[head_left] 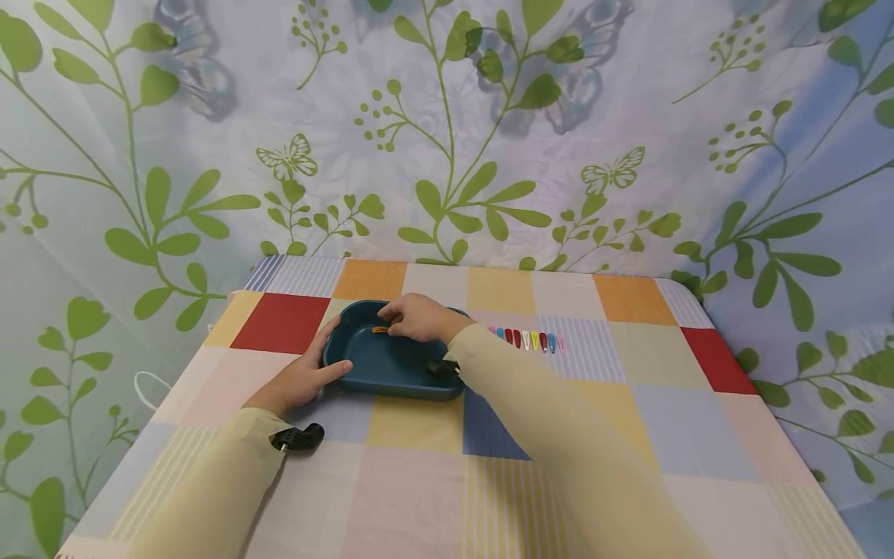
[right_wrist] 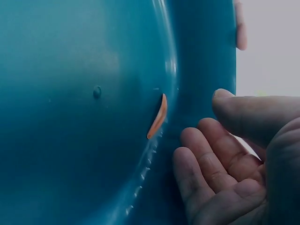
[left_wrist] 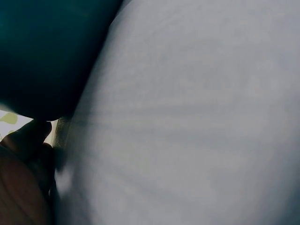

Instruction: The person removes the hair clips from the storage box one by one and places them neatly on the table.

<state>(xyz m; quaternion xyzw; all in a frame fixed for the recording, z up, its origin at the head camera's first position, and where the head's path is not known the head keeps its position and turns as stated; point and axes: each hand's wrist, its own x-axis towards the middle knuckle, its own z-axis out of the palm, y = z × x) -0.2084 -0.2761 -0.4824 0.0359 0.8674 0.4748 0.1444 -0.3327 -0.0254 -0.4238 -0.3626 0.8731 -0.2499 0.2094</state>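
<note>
A dark teal plastic basin (head_left: 391, 373) stands on the patchwork cloth. Spread along its left wall is my left hand (head_left: 303, 379), the thumb at the front rim and the fingers lying against the outer side. My right hand (head_left: 421, 317) hovers over the basin's inside, fingers loosely bent with nothing between them. Just beyond those fingertips, an orange hair clip (right_wrist: 158, 117) lies at the edge of the basin's floor. In the left wrist view, only part of the left hand (left_wrist: 26, 173) shows beside the dark basin wall (left_wrist: 51, 51).
To the right of the basin runs a row of several hair clips (head_left: 534, 341) in pink, blue, red, white and yellow, partly covered by the right sleeve (head_left: 531, 396). A leaf-print curtain (head_left: 447, 155) hangs behind the table. A white cable loop (head_left: 148, 380) shows at the left edge.
</note>
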